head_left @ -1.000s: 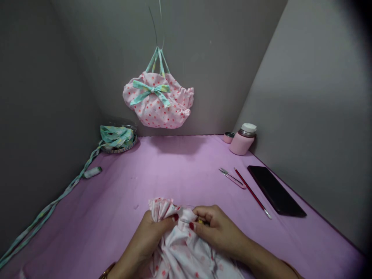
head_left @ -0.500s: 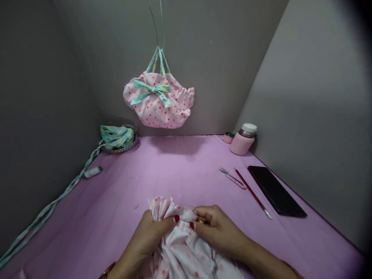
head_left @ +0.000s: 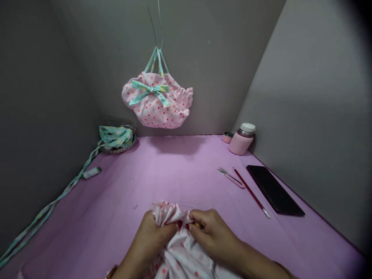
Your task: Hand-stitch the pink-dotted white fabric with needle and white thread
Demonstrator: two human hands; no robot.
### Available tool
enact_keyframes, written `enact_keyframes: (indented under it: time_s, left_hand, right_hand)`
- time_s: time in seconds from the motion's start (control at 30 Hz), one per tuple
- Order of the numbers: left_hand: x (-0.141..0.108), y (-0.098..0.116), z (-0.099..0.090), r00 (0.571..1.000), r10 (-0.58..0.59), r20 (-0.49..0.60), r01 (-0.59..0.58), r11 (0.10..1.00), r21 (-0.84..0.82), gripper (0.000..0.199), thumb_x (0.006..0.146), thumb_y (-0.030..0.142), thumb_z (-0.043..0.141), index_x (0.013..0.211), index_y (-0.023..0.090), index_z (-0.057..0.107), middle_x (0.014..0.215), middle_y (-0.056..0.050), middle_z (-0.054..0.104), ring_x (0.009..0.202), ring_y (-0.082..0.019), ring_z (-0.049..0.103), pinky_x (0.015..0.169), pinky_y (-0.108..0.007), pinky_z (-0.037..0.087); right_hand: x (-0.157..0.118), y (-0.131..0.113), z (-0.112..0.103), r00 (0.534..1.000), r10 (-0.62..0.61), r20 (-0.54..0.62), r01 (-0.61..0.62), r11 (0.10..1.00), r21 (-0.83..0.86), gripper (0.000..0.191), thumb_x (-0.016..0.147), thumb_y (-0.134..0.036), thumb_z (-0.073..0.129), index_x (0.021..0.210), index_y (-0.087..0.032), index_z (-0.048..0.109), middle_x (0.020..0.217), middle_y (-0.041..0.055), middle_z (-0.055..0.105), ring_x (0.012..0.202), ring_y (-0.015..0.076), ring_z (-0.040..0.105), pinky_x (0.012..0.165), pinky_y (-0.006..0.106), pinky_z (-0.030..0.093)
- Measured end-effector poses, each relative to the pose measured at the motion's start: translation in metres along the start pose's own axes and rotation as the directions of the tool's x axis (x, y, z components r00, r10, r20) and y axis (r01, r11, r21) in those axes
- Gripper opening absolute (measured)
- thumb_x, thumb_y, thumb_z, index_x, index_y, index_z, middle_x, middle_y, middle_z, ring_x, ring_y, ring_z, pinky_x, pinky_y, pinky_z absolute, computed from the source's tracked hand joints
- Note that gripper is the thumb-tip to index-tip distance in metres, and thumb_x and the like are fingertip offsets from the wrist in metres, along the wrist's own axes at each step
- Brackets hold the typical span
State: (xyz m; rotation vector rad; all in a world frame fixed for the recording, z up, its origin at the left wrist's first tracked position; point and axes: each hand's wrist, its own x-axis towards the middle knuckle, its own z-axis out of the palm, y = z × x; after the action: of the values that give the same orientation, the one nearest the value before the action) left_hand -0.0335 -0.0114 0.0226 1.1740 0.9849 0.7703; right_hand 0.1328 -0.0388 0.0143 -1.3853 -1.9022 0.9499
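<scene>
Low in the view lies a bunched piece of white fabric (head_left: 186, 252) with pink and red dots, its upper edge gathered into small folds. My left hand (head_left: 157, 232) is closed on the gathered edge, thumb on top. Close beside it, my right hand (head_left: 213, 234) pinches the same edge between thumb and forefinger. Both thumb tips nearly meet over the cloth. A thin thread or wire curves just above the edge near my right fingers. A small yellow thing shows at my right fingers; I cannot make out what it is.
A dotted pink garment (head_left: 158, 102) with a green bow hangs at the back wall. Thread snips (head_left: 231, 178), a red pencil (head_left: 252, 193) and a black flat case (head_left: 274, 190) lie right. A pink jar (head_left: 241, 140) stands behind; green fabric strips (head_left: 116, 136) fill a tray, left.
My hands have drawn closer together, and the fabric edge between them is bunched tighter. The view has shifted slightly; the other things stay put.
</scene>
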Motion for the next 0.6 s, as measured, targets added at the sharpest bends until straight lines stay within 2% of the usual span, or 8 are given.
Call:
enact_keyframes:
  time_s: [0.13, 0.37, 0.47, 0.6]
  left_hand:
    - [0.0024, -0.0024, 0.0003, 0.998, -0.008, -0.055, 0.01, 0.999, 0.043, 0.009, 0.067, 0.018, 0.061, 0.062, 0.016, 0.054, 0.058, 0.002, 0.05, 0.056, -0.013, 0.046, 0.053, -0.024, 0.037]
    - [0.003, -0.002, -0.0023, 0.994, -0.037, -0.099, 0.04, 0.999, 0.025, 0.008, 0.067, 0.022, 0.063, 0.065, 0.016, 0.058, 0.059, 0.001, 0.056, 0.055, -0.014, 0.051, 0.053, -0.025, 0.04]
    - [0.0025, -0.0037, -0.0022, 0.992, -0.092, -0.09, 0.09, 0.996, -0.029, 0.01, 0.066, 0.024, 0.065, 0.068, 0.015, 0.06, 0.063, -0.002, 0.06, 0.059, -0.016, 0.055, 0.056, -0.027, 0.042]
    - [0.0012, -0.0025, -0.0006, 0.988, -0.153, -0.013, 0.148, 0.973, -0.179, 0.013, 0.065, 0.023, 0.066, 0.073, 0.014, 0.063, 0.063, -0.004, 0.064, 0.059, -0.019, 0.059, 0.06, -0.03, 0.046]
  right_hand:
    - [0.0005, 0.001, 0.0013, 1.0, -0.002, -0.031, 0.001, 1.0, -0.025, 0.016, 0.077, -0.011, 0.043, 0.062, -0.016, 0.047, 0.055, -0.0048, 0.039, 0.05, 0.0078, 0.036, 0.05, 0.021, 0.026]
    - [0.0028, 0.0004, -0.0003, 0.994, 0.111, 0.001, -0.109, 0.967, 0.23, 0.015, 0.076, -0.016, 0.047, 0.069, -0.014, 0.06, 0.058, -0.0024, 0.048, 0.053, 0.0094, 0.04, 0.049, 0.019, 0.03]
    - [0.0035, 0.002, 0.0004, 0.99, 0.14, 0.015, -0.137, 0.938, 0.317, 0.014, 0.076, -0.019, 0.05, 0.068, -0.014, 0.06, 0.059, -0.0015, 0.051, 0.054, 0.01, 0.042, 0.05, 0.019, 0.032]
    - [0.0038, 0.0054, 0.0001, 0.984, 0.161, 0.072, -0.176, 0.891, 0.419, 0.015, 0.076, -0.024, 0.054, 0.071, -0.012, 0.063, 0.061, -0.0007, 0.053, 0.054, 0.0096, 0.042, 0.05, 0.019, 0.032]
